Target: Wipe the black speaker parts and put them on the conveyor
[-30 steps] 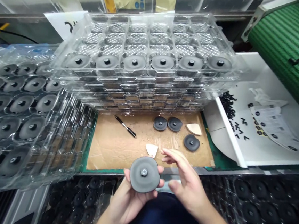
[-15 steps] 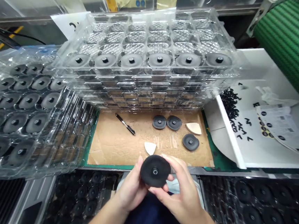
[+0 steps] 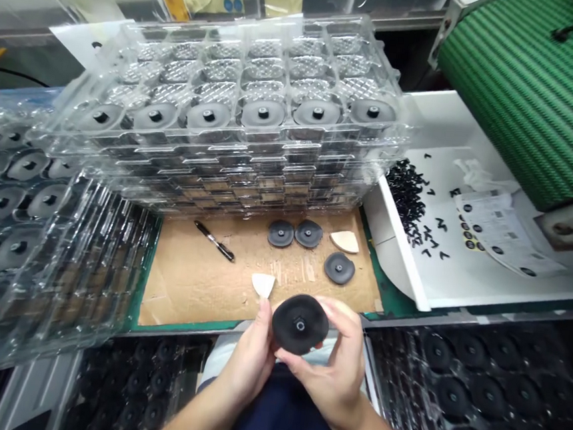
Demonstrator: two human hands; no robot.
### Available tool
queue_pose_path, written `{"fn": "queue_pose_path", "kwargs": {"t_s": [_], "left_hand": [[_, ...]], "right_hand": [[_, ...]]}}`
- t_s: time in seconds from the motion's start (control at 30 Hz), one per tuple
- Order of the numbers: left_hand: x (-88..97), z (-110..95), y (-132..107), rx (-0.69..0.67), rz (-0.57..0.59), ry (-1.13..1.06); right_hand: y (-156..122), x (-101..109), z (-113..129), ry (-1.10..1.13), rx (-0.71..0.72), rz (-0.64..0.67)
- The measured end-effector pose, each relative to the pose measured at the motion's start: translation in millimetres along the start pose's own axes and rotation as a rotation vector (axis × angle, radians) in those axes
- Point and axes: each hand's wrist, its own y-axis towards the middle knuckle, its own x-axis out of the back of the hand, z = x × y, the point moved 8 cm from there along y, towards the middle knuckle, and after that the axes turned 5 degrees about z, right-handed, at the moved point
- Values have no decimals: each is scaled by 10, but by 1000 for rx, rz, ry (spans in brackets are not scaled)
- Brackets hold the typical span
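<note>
Between my two hands is a black round disc [image 3: 300, 323] with a small hub at its centre, its face turned up toward me. My left hand [image 3: 253, 354] holds its left edge, with the thumb up along the rim. From the right, my right hand [image 3: 338, 360] grips it between thumb and fingers; some fingertips are hidden beneath. Just beyond the disc, a white rounded-triangle pad [image 3: 263, 284] lies on the cardboard sheet [image 3: 184, 293]. Farther back rest two dark discs, one left [image 3: 281, 233] and one right [image 3: 308, 233], plus a third disc [image 3: 339, 268] near a beige pad [image 3: 344, 241].
A pen [image 3: 214, 241] lies on the cardboard. Behind it stand stacked clear plastic trays [image 3: 232, 147] with discs; more trays [image 3: 37, 247] are at left. At right, a white bin [image 3: 402, 265] holds small black clips [image 3: 405, 193], below a green ribbed roller [image 3: 533, 89].
My view has swung right, so the bench things sit farther left. The disc has turned a little in my hands, and both hands still hold it.
</note>
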Motion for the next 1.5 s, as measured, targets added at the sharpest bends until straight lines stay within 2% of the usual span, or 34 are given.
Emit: {"fn": "queue_pose_path", "kwargs": {"t_s": [0.17, 0.5, 0.67, 0.8, 0.9, 1.03, 1.13, 1.23, 1.3, 1.4, 1.47, 1.5], "left_hand": [[-84, 28, 63, -25, 59, 6], [-106, 52, 131, -25, 94, 101], [-124, 81, 140, -16, 85, 119], [-109, 104, 139, -1, 77, 114], [-60, 99, 143, 5, 38, 90], [-14, 103, 168, 20, 10, 62], [-26, 105, 184, 23, 21, 69], [-48, 106, 178, 25, 37, 72], [-41, 110, 172, 25, 37, 66], [21, 125, 183, 18, 12, 40], [82, 140, 201, 12, -16, 14], [111, 146, 210, 9, -29, 1]], "right_hand": [[-26, 140, -197, 19, -77, -136], [-122, 329, -337, -2, -45, -272], [-117, 338, -353, -15, -47, -283], [-165, 333, -440, -73, -94, -224], [-338, 425, -689, -238, -184, -177], [-615, 867, -1211, -482, -369, -298], [-676, 1191, -1548, -521, -473, -405], [-665, 1305, -1702, -454, -553, -448], [-675, 1235, -1679, -339, -614, -418], [-695, 934, -1458, -74, -706, -251], [-714, 614, -1257, 247, -826, -62], [-749, 410, -1149, 513, -936, 34]]}}
